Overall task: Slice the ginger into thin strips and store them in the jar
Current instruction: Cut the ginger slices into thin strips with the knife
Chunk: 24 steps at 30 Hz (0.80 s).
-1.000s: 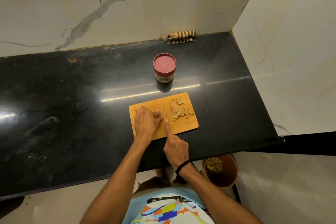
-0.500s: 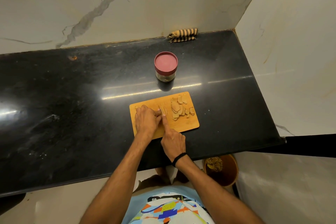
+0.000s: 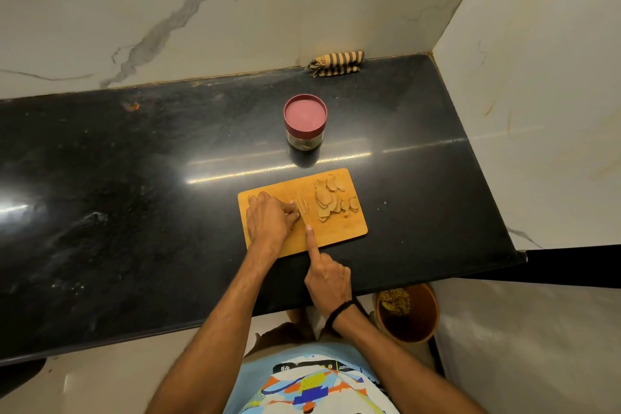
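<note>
Left grip (image 3: 268,222) curled, pinning ginger (image 3: 291,209) on board (image 3: 339,232). Right grip (image 3: 327,282) wraps knife (image 3: 303,218), forefinger (image 3: 311,242) along spine; blade barely visible. Best: left knuckles guide blade, cuts narrow and parallel.

Striped cloth (image 3: 337,63) on black counter (image 3: 134,178), brown bin (image 3: 416,323) below

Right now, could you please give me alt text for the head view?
A person's left hand holds ginger on a wooden cutting board while the right hand cuts it with a knife. Ginger slices lie alongside; a red-lidded jar stands behind.
</note>
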Each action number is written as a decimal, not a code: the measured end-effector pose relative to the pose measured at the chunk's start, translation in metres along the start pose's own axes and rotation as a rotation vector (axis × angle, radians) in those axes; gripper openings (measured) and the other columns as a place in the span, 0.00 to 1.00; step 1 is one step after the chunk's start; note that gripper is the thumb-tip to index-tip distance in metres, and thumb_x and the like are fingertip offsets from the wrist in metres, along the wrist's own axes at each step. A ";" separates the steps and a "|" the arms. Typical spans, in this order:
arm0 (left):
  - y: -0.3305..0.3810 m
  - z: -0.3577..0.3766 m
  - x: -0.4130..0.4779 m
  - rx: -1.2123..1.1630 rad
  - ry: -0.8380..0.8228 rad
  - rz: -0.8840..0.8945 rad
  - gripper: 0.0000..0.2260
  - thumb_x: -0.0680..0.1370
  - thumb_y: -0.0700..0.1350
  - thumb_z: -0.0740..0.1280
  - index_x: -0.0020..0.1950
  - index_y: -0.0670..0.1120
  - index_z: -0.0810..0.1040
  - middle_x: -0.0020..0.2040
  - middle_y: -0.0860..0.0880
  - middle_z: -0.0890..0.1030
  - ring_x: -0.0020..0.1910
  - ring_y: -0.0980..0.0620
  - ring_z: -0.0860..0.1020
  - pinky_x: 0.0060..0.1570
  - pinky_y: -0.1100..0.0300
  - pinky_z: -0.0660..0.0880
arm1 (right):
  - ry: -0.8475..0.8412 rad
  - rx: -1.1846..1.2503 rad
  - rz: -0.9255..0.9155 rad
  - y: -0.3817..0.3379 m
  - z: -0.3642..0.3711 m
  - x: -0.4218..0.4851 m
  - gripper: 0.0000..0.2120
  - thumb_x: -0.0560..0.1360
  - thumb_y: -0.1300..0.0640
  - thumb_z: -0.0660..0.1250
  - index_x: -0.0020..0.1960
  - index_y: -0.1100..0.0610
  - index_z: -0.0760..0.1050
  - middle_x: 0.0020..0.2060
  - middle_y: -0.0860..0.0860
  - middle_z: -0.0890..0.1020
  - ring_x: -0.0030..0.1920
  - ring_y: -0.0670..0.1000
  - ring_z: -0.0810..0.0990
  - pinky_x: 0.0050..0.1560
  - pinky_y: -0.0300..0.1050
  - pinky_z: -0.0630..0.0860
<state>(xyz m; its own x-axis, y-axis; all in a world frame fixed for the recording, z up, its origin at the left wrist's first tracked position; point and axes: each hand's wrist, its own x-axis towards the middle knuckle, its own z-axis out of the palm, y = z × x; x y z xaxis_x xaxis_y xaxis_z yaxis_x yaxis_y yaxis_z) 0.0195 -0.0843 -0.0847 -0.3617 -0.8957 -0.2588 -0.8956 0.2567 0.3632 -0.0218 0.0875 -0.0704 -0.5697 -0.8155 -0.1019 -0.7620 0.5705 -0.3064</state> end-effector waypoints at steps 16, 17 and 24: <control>-0.009 0.010 0.004 -0.061 0.037 0.011 0.15 0.71 0.59 0.76 0.54 0.54 0.86 0.44 0.53 0.84 0.44 0.53 0.78 0.47 0.51 0.80 | 0.020 -0.032 -0.028 0.005 -0.003 -0.010 0.38 0.66 0.66 0.73 0.74 0.55 0.68 0.24 0.47 0.66 0.23 0.43 0.57 0.24 0.37 0.56; -0.009 0.010 0.005 -0.055 0.035 0.017 0.15 0.71 0.60 0.76 0.54 0.54 0.86 0.44 0.53 0.84 0.44 0.53 0.78 0.48 0.51 0.80 | 0.027 -0.036 -0.029 0.005 -0.003 -0.009 0.38 0.66 0.66 0.73 0.74 0.54 0.68 0.24 0.47 0.66 0.23 0.43 0.57 0.24 0.37 0.56; -0.007 0.007 0.005 -0.028 0.033 0.030 0.14 0.72 0.58 0.75 0.55 0.54 0.86 0.46 0.52 0.84 0.47 0.51 0.77 0.49 0.50 0.79 | 0.049 -0.024 -0.016 0.003 -0.004 -0.008 0.38 0.67 0.66 0.73 0.75 0.52 0.67 0.27 0.48 0.64 0.23 0.44 0.58 0.22 0.39 0.58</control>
<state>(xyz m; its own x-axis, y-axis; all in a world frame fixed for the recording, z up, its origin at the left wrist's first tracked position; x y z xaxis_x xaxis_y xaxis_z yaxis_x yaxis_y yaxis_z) 0.0226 -0.0881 -0.0945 -0.3793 -0.8994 -0.2173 -0.8766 0.2742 0.3955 -0.0208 0.0960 -0.0672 -0.5711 -0.8193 -0.0503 -0.7781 0.5599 -0.2847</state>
